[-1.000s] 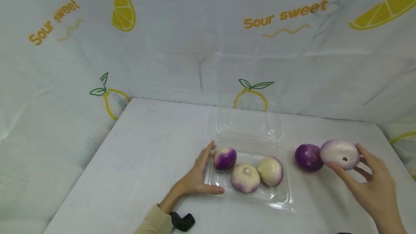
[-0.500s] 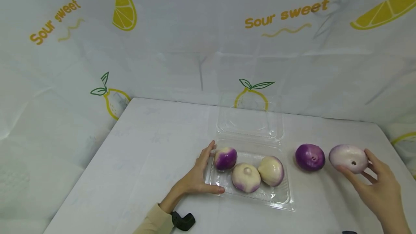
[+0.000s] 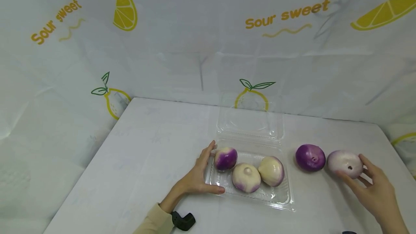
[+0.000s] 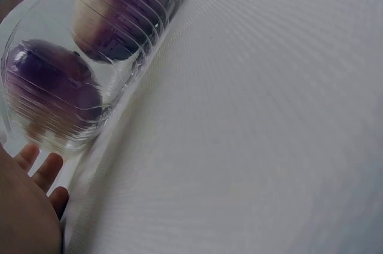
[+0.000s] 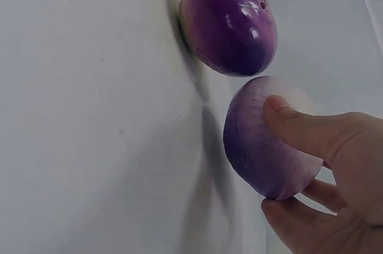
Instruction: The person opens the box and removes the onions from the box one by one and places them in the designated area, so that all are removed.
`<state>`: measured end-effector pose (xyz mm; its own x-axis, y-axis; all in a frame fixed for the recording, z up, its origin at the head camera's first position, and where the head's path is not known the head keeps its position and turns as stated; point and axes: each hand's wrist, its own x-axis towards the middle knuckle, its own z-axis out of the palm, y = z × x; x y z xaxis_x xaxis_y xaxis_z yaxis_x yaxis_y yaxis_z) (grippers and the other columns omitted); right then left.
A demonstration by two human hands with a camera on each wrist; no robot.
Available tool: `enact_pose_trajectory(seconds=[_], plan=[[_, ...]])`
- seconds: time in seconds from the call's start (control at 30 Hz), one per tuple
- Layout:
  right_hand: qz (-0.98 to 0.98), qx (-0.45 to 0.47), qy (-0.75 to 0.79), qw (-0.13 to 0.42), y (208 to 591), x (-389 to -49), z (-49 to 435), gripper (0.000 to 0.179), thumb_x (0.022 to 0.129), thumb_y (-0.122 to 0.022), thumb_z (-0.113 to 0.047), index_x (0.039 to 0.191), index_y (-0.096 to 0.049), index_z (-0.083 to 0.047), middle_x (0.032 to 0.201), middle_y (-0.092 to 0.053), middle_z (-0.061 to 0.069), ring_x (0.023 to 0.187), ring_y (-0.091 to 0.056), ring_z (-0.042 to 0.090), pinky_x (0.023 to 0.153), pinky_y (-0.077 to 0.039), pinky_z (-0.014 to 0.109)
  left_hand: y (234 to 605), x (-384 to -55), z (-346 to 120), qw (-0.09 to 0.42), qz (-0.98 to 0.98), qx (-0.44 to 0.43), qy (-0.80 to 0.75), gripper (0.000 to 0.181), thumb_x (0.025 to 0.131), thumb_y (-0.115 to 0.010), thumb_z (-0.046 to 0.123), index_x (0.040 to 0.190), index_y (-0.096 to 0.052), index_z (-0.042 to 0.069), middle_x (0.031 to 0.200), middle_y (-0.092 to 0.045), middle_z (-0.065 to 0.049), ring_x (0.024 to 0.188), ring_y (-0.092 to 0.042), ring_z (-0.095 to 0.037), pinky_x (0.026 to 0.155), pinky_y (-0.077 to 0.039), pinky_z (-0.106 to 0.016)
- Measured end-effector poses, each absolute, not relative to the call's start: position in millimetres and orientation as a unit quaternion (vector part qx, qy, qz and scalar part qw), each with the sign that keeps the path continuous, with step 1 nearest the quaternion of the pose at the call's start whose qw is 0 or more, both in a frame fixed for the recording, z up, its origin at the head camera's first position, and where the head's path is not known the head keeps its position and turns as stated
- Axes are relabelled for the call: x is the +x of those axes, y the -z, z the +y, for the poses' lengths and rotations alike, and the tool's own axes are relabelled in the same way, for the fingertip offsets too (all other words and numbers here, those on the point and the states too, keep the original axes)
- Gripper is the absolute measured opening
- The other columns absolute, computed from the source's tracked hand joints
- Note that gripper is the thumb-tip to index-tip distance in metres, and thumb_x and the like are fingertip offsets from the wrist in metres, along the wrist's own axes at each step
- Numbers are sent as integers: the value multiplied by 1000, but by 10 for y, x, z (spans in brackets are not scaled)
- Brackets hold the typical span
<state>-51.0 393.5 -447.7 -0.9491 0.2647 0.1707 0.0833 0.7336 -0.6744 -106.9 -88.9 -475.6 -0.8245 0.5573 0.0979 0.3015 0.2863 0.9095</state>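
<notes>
A: Where is the pale purple-and-white vegetable [image 3: 345,164], with twelve o'clock as the far side?

B: At ten o'clock from the right hand [image 3: 377,195], which pinches it between thumb and fingers. The thumb lies across its near side and fingertips reach round the opposite side; a small dark hole faces up. I cannot tell whether it touches the worktop [image 3: 162,154]

A: What is next to it?

B: A darker purple vegetable [image 3: 310,158], at nine o'clock and just beside it, resting on the worktop, clear of the hands

A: And the left hand [image 3: 195,179]?

B: Well apart, across the worktop. Its thumb and fingers are spread around the nine o'clock end of a clear plastic container [image 3: 250,156], which sits at three o'clock from that hand. The left wrist view shows fingertips right by the ribbed wall, contact uncertain

A: What does the container hold?

B: Three vegetables: a purple-and-white one [image 3: 225,159] at ten o'clock, nearest the left fingers; a cream one with a knob on top [image 3: 246,179] towards six; another cream one [image 3: 271,171] at three. The clear lid [image 3: 250,125] stands open at twelve
</notes>
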Motion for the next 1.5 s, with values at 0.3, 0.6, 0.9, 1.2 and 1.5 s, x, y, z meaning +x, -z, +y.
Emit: enact_pose_trajectory(seconds=[0.3,0.6,0.9,1.2,1.5], plan=[[-920,-121,-365,78,4465,-514,3919,91,93,-76,-26,160,-22,2,156,-25,46,99,-24,-36,66,-37,-7,4748,-1066,-887,118,790,274,-535,136,66,-90,29,165,2,13,170,-14,-14,143,-30,-25,119,-23,-66],[-914,-101,-380,97,4502,-521,3896,90,93,-76,-19,159,-21,5,148,-26,47,113,-26,-28,76,-32,-11,4750,-1065,-887,121,787,275,-538,136,66,-89,28,165,2,12,170,-13,-15,142,-30,-25,120,-23,-66],[-920,-100,-363,107,4536,-519,3898,90,94,-75,-23,161,-20,1,152,-27,46,123,-18,-26,85,-24,-12,4753,-1070,-884,116,789,276,-537,137,65,-90,28,165,2,12,169,-14,-16,142,-30,-25,119,-24,-67],[-916,-108,-348,167,4513,-483,3844,78,90,-78,-19,154,-40,2,156,-34,39,122,-19,-28,95,-18,-11,4761,-1074,-886,112,790,279,-534,137,65,-89,28,165,2,11,169,-15,-16,142,-31,-25,119,-23,-67],[-898,-105,-369,218,4289,-499,3630,74,86,-82,-13,152,-50,-18,150,-43,-18,131,-28,-20,100,-25,-8,4742,-1071,-884,118,788,276,-537,136,66,-89,28,165,2,13,170,-14,-15,143,-29,-24,120,-23,-67]])
